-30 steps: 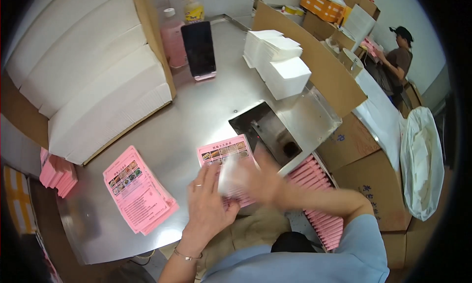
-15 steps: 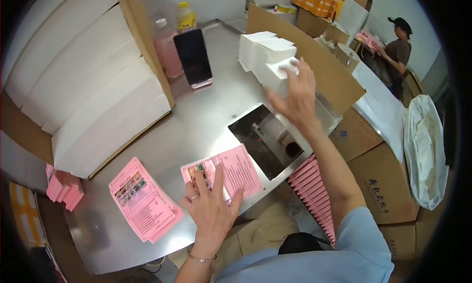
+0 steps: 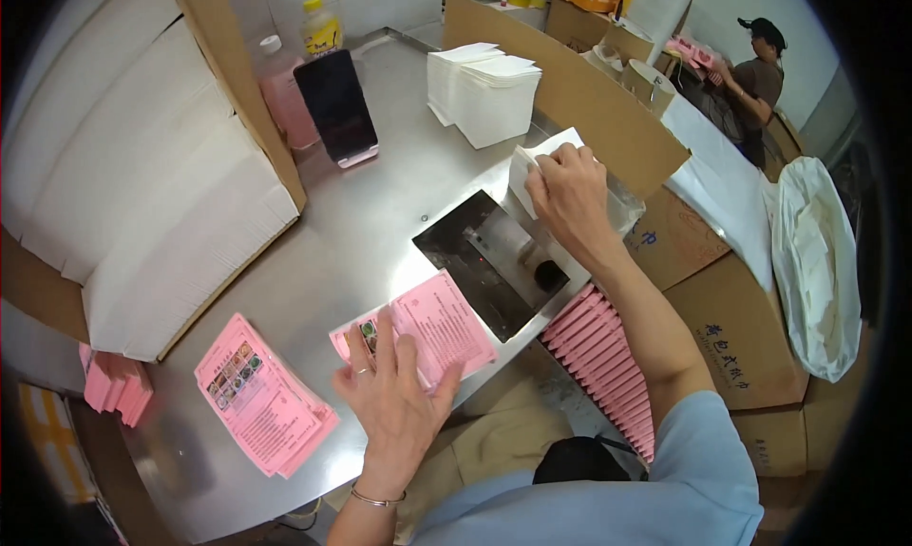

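Head view: left hand (image 3: 394, 394) lies flat on the pink leaflet (image 3: 427, 329) at lower centre of the desk (image 3: 380, 214), right hand (image 3: 570, 195) pinching a white sheet (image 3: 524, 171) upper right; keep the leaflet pinned and lift one sheet only.

Steel table (image 3: 380, 223), shiny and scuffed. On it: stack of pink leaflets (image 3: 261, 405) near the front left edge, single pink leaflet (image 3: 427, 329) just right of that (partly under a hand), dark metal tray (image 3: 489, 261) at the right edge, pile of white sheets (image 3: 484, 95) farther back, black phone (image 3: 335, 107) propped upright, pink bottle (image 3: 283, 98) beside it.
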The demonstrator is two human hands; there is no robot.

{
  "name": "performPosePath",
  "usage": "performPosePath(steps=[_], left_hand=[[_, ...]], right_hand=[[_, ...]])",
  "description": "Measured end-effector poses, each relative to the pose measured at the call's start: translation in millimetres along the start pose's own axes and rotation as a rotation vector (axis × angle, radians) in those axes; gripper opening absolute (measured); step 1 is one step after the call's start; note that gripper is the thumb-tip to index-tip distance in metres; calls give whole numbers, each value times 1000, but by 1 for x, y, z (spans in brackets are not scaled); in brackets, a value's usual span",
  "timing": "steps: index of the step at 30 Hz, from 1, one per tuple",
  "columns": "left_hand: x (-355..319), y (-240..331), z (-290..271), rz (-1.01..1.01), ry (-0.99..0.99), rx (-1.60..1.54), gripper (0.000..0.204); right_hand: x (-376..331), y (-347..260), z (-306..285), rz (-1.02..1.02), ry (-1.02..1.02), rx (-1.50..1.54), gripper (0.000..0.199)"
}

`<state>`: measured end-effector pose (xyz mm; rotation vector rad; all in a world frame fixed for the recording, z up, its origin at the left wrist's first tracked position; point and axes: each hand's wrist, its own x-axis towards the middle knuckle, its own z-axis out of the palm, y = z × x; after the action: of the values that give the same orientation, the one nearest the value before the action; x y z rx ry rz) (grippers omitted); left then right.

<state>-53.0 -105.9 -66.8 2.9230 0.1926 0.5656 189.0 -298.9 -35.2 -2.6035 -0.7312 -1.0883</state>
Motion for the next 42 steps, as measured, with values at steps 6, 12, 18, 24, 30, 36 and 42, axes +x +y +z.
performPosePath(steps=[6,12,18,24,30,36,42], left_hand=[[4,11,-12,11,-70,-79,60],[-2,1,11,130,-1,-236,51],[1,-14,-20,65,-85,-308,73],[7,11,-7,52,-40,-365,79],[-21,-19,-35,16,-95,-535,57],[-54,-86,-65,-240,352,-1,30],[-63,-122,-56,-332,32,127,31]], right_hand=[[-4,17,-5,94,-100,97,18],[-17,5,-12,-16,14,118,34],[-122,-107,-72,-801,-194,704,36],[-70,-109,4,-543,-596,345,22],[-74,-42,35,-11,-683,518,11],[-22,-45,-34,-158,9,179,17],[0,19,5,-56,-71,-142,18]])
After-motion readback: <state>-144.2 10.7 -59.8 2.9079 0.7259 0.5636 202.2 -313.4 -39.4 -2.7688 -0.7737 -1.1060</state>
